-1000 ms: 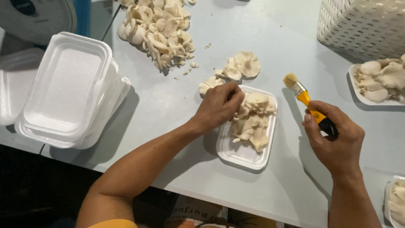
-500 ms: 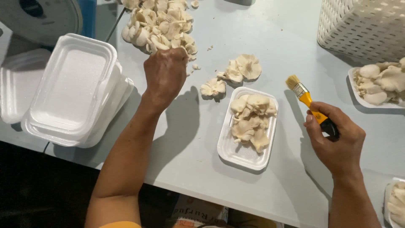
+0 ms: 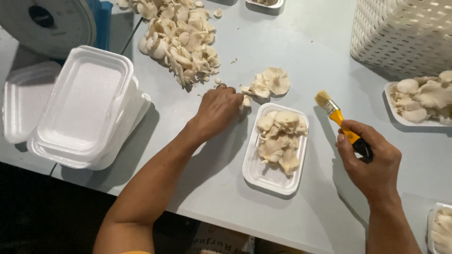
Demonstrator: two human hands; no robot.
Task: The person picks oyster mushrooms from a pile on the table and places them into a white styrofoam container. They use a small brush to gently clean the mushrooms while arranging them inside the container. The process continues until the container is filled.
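A small mushroom cluster [image 3: 263, 84] lies on the desk [image 3: 329, 37] just above the foam tray [image 3: 275, 148], the left hand [image 3: 216, 110] closing on its near piece, the right hand [image 3: 372, 162] right of the tray gripping a yellow-handled brush [image 3: 336, 115].

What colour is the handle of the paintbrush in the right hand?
The small flat paintbrush has an orange handle with a black end, seen best in the head view.

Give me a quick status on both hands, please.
Left hand closed on a mushroom piece beside the foam tray. Right hand grips the yellow brush, clear of tray.
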